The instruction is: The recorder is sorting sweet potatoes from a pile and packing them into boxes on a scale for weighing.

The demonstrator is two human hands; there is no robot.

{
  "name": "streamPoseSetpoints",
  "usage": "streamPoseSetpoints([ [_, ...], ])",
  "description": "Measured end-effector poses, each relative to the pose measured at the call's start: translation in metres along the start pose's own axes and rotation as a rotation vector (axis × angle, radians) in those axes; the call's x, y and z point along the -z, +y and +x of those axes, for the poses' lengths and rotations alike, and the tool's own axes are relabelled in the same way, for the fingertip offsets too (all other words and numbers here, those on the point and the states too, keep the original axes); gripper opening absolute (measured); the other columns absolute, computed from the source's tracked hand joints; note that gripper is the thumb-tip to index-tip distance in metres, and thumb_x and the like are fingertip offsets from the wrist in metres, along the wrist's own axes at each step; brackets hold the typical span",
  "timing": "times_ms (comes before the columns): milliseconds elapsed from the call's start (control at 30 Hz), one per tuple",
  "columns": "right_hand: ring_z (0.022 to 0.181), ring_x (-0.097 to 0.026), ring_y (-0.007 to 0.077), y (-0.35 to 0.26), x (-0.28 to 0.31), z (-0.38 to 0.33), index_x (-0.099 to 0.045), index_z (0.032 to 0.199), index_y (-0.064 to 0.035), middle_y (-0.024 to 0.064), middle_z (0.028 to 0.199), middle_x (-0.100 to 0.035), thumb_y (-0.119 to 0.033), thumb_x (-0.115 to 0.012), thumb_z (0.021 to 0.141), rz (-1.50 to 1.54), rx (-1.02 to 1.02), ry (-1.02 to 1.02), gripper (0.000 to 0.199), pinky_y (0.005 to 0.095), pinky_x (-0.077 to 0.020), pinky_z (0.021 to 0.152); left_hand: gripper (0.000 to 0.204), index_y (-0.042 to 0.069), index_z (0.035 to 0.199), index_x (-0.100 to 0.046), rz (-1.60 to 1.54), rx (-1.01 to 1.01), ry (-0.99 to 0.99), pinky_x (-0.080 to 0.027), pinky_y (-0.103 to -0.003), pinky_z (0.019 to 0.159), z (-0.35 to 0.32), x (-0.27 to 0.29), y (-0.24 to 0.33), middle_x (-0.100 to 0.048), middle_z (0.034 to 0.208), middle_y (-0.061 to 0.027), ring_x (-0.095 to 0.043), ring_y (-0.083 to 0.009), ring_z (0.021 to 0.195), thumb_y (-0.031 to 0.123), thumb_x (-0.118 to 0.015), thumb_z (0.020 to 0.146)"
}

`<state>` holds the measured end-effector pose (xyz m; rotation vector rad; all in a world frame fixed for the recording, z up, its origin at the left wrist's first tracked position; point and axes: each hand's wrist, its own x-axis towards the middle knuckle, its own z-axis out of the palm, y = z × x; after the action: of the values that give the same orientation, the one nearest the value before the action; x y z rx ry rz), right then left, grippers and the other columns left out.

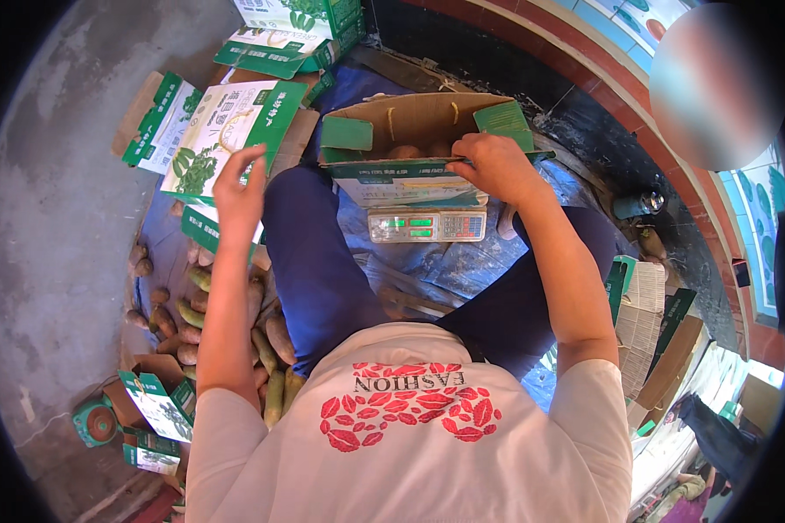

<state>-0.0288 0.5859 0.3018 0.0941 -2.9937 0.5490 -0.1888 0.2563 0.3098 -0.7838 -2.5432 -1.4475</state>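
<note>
An open carton (384,183) with green flaps and a rope handle stands in front of me, between my knees. A few brown root vegetables (406,152) show inside, partly hidden by its near wall. Just this side of the carton is the keypad and lit green display of a weighing scale (427,227). My right hand (495,166) is closed on the carton's near rim, toward its right corner. Raised over my left side, my left hand (240,187) has its fingers apart and holds nothing. Behind it lies a green and white carton (222,131) with a rope handle.
Brown root vegetables (187,336) and long green radishes (275,397) lie on the floor at my left. More cartons (292,35) stand at the far left. To the right are a dark bottle (641,205) and stacked flattened cartons (641,305). A dark wall edge curves behind.
</note>
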Motion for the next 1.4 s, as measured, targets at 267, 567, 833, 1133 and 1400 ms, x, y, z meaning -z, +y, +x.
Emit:
streamPoseSetpoints([
  [267,0.083,-0.06,0.0332,-0.001,0.002,0.0,-0.063,0.087,-0.0048,0.0125,0.084,-0.062,-0.024,-0.064,0.081,-0.013,-0.023,-0.022,0.02,0.0428,-0.0474,0.072,0.019,-0.001,0.102,-0.063,0.22,0.269,-0.003,-0.049,-0.03,0.077,-0.078,0.059,-0.11,-0.067,0.092,-0.0109,-0.064,-0.0175,0.086,0.011,-0.058,0.088],
  [567,0.082,-0.06,0.0335,0.0,0.003,-0.003,-0.063,0.087,-0.0049,0.0126,0.084,-0.063,-0.025,-0.065,0.081,-0.007,-0.031,-0.014,0.021,0.0424,-0.0475,0.072,0.019,0.006,0.091,-0.065,0.636,0.476,-0.198,-0.05,-0.042,0.072,-0.205,0.078,-0.226,-0.065,0.086,-0.0203,-0.064,-0.0363,0.082,0.022,-0.058,0.084],
  [833,0.082,-0.061,0.0331,-0.001,-0.001,0.001,-0.063,0.089,-0.005,0.0128,0.085,-0.063,-0.029,-0.064,0.082,-0.021,-0.024,0.016,0.025,0.042,-0.0477,0.072,0.026,0.008,0.094,-0.065,0.677,0.756,-0.419,-0.05,-0.042,0.078,-0.293,0.081,-0.271,-0.067,0.09,-0.0171,-0.064,-0.0357,0.089,0.027,-0.061,0.078],
  [1133,0.08,-0.061,0.0332,-0.003,0.001,0.001,-0.064,0.088,-0.0051,0.0128,0.084,-0.063,-0.034,-0.063,0.084,-0.016,-0.04,0.014,0.029,0.0415,-0.0479,0.07,0.027,0.007,0.091,-0.069,0.579,0.894,-0.527,-0.05,-0.04,0.082,-0.331,0.08,-0.28,-0.068,0.092,-0.0171,-0.065,-0.0314,0.09,0.029,-0.062,0.077],
  [1400,0.079,-0.061,0.0334,-0.002,0.0,0.001,-0.063,0.086,-0.0051,0.013,0.082,-0.063,-0.037,-0.062,0.084,-0.031,-0.037,0.012,0.031,0.0418,-0.0479,0.069,0.026,0.003,0.093,-0.069,0.515,0.979,-0.599,-0.051,-0.035,0.08,-0.349,0.071,-0.283,-0.069,0.093,-0.0156,-0.066,-0.0258,0.09,0.024,-0.063,0.078],
])
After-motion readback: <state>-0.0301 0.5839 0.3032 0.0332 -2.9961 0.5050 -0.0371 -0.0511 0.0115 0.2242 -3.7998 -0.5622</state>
